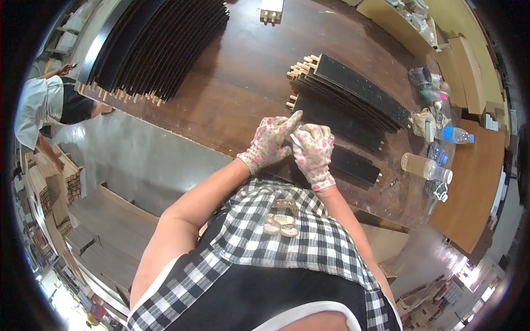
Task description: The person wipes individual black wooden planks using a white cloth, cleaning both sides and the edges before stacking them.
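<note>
My left hand (269, 144), in a white glove with pink spots, is at the table's near edge. Its index finger is stretched out and its thumb stands apart, with nothing visible between them. Close beside it, my right hand (313, 153) in a matching glove has its fingers curled in. A small white bit shows at its fingertips; I cannot make out what it is. A black board (353, 165) with light dowels at its right end runs out from behind the right hand. Beyond lies another black board (331, 117), beside a fanned stack of black boards (359, 88) with wooden dowels.
A large row of black doweled boards (149, 49) fills the table's far left. Bottles (425, 167) and crumpled wrapping (428, 122) stand at the right. A white doweled piece (271, 10) lies at the back. Another person (47, 107) works at the far left.
</note>
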The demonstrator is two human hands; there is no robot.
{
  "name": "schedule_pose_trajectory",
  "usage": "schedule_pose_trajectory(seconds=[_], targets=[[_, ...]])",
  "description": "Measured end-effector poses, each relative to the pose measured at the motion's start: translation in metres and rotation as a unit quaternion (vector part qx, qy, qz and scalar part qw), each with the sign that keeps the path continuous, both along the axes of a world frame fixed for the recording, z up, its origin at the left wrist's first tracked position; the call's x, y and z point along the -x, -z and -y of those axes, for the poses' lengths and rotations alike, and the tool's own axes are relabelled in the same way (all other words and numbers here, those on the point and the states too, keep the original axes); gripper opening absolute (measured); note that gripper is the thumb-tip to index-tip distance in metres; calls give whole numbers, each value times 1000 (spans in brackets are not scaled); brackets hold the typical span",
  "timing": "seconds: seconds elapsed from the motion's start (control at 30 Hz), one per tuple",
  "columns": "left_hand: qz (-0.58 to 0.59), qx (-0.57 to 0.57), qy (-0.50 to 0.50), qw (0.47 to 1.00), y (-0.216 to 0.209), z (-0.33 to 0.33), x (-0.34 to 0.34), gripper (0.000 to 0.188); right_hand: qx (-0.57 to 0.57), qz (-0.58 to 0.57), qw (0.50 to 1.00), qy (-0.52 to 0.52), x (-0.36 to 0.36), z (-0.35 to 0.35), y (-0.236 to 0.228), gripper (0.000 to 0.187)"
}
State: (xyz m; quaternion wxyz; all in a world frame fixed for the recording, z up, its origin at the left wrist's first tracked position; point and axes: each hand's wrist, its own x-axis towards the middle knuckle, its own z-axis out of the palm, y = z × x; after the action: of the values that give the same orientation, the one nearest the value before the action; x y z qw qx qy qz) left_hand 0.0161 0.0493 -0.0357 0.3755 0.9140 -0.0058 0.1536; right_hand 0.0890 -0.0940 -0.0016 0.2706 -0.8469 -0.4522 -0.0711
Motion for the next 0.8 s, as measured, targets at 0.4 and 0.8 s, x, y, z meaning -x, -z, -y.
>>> schedule_pose_trajectory(seconds=[0.4,0.8], targets=[[-6,22,-6,1000,3,-6,4,91,10,30,998,54,0,17,14,14],[-46,23,8,999,-3,-6,2,88,43,107,976,184,0,98,25,8]])
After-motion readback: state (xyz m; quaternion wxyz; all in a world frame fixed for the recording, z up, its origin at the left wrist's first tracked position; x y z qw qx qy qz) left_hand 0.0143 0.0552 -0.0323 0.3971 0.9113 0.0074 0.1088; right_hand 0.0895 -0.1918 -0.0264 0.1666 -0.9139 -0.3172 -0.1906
